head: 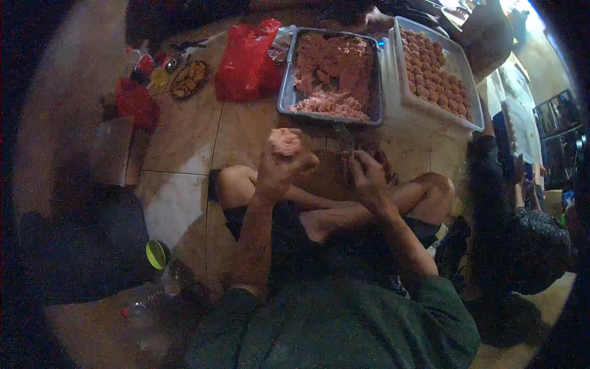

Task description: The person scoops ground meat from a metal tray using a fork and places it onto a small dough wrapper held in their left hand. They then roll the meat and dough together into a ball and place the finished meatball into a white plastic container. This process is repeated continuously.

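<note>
My left hand (288, 168) holds a pale pink lump of shredded, meat-like food (285, 141), raised over my crossed legs. My right hand (368, 177) grips a fork (343, 134) whose tines point toward the tray. Just beyond both hands lies a grey rectangular tray (329, 121) with a reddish-brown minced mass (334, 57) and a looser pink shredded heap (329, 106) at its near edge. Right of it, a translucent plastic box (477, 104) holds many round brown balls (426, 69) in rows.
A red plastic bag (244, 64) stands left of the tray. Farther left are a plate of food (190, 79), another red bag (136, 104) and a cardboard-like box (115, 150). A green bowl (156, 254) lies lower left. Other people sit at the right, near more translucent containers (521, 120).
</note>
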A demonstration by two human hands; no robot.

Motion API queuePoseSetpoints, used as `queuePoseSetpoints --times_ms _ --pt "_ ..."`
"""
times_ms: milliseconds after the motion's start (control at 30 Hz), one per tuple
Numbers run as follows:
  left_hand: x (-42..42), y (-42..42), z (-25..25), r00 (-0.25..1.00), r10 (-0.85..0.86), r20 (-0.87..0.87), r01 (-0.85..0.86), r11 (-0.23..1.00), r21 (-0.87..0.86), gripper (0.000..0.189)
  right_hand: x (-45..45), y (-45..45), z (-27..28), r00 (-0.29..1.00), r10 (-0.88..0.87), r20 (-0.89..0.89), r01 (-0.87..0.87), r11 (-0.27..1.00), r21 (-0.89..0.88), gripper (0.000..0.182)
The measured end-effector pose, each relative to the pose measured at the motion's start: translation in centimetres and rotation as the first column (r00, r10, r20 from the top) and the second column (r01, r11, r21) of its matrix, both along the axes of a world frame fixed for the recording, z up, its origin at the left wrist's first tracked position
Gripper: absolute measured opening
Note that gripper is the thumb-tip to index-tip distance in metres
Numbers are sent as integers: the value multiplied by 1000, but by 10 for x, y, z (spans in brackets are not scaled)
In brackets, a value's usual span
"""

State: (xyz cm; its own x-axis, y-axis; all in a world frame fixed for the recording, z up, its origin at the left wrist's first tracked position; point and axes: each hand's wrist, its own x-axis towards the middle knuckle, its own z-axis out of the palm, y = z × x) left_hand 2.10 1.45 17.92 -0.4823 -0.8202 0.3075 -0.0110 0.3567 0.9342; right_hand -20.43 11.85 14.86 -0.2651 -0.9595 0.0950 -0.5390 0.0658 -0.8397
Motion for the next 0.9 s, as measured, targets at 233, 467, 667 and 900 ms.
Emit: queuePoseSetpoints --times_ms 233,467,667,900 --pt "-4 20 30 967 -24 -254 110 938 328 42 16 32 4 899 173 403 -209 977 46 19" --pt "-31 33 -2 953 295 67 -296 955 -5 44 28 25 31 982 183 -51 -190 945 -268 19" --pt "4 25 0 999 -21 32 14 976 217 56 13 56 23 941 178 287 -173 984 -41 18" --pt "-6 42 43 996 -66 58 60 994 95 53 47 54 51 864 351 362 -331 936 -119 15"
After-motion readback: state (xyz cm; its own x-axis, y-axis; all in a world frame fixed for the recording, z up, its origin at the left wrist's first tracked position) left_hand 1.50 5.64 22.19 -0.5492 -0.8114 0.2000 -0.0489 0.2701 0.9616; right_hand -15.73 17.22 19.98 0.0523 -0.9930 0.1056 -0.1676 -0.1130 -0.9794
